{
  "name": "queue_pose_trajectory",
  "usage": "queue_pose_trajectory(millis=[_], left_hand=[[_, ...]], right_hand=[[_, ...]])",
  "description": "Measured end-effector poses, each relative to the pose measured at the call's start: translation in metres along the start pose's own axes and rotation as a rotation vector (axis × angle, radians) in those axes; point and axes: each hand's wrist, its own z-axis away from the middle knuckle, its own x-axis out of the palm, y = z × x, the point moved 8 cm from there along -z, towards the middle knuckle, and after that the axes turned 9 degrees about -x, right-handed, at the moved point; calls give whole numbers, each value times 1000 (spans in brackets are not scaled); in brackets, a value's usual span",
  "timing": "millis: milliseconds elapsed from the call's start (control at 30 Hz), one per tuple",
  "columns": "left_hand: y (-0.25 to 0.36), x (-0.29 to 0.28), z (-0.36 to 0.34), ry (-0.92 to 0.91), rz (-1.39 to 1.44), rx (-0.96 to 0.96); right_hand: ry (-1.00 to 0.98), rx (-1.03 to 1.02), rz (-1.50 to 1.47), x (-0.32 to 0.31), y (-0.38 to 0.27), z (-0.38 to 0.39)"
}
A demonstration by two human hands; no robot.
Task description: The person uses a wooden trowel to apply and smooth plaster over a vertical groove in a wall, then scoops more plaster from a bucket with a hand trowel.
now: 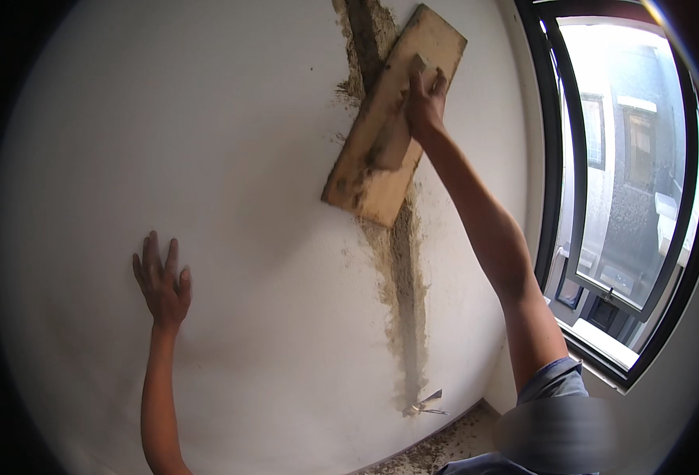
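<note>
My right hand (pixel 426 103) is wrapped round the handle of a wooden plastering float (pixel 381 194), its board stained with mortar. The float lies tilted against the wall, its upper end leaning right, across a vertical strip of grey-brown mortar (pixel 406 301). Part of that strip is hidden behind the board. Over on the left, my left hand (pixel 162 286) rests against the white wall (pixel 231 182) with fingers spread and nothing in it.
A dark-framed window (pixel 630 158) stands to the right, with a building beyond the glass. Bare wires (pixel 426 406) stick out at the strip's lower end. Crumbs of debris lie on the floor (pixel 444 445) by the wall's foot.
</note>
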Motion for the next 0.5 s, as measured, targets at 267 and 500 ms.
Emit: queue_pose_trajectory(millis=[267, 500], left_hand=[[19, 6, -5, -15, 69, -18], [14, 3, -8, 27, 20, -13]], right_hand=[[-128, -228, 353, 7, -114, -157], [-414, -171, 242, -54, -84, -29]])
